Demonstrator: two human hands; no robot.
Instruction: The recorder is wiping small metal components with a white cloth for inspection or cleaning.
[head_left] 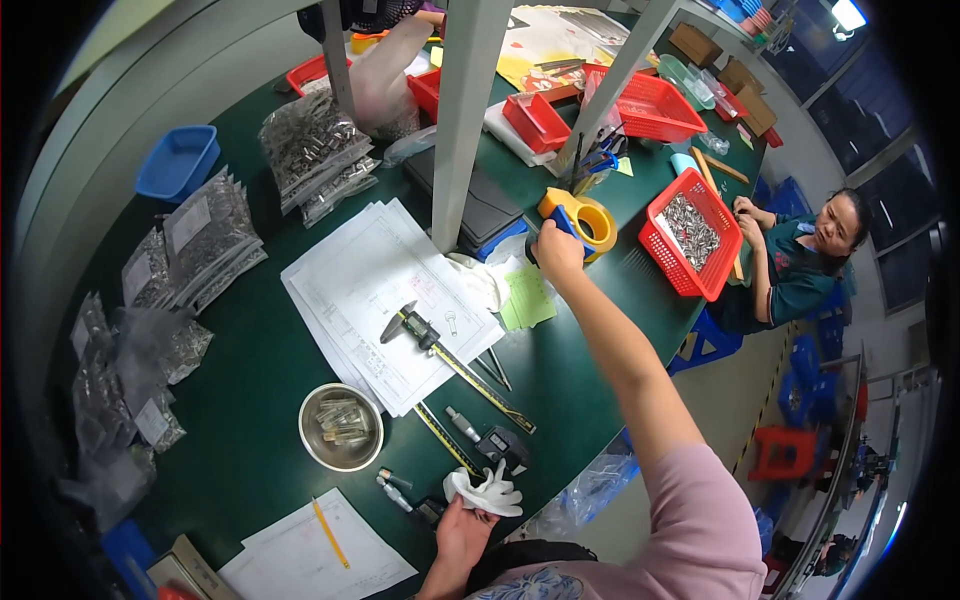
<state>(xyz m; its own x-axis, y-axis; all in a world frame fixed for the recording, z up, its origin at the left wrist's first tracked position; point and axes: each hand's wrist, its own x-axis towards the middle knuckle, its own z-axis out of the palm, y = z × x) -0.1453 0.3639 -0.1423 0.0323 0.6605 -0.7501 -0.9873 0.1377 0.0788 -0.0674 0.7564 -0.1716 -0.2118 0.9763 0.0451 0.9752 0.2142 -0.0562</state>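
At the lower middle, my left hand (465,532) holds a bunched white glove (484,493) by its lower side. My right arm stretches far across the bench. The right hand (558,252) is closed beside a blue tape dispenser (572,226) with yellow tape rolls (598,224); what its fingers hold is hidden. A digital caliper (450,362) lies on printed drawings (350,290). Next to the glove are two micrometers, one (480,436) above it and the other (405,500) left of it. A steel bowl (341,458) contains several small clear tubes.
Bags of metal parts (205,240) line the left side. A grey post (468,120) rises from the bench. A red basket (690,232) of metal parts stands at the right, near a seated co-worker (800,260). A yellow pencil (330,532) lies on paper.
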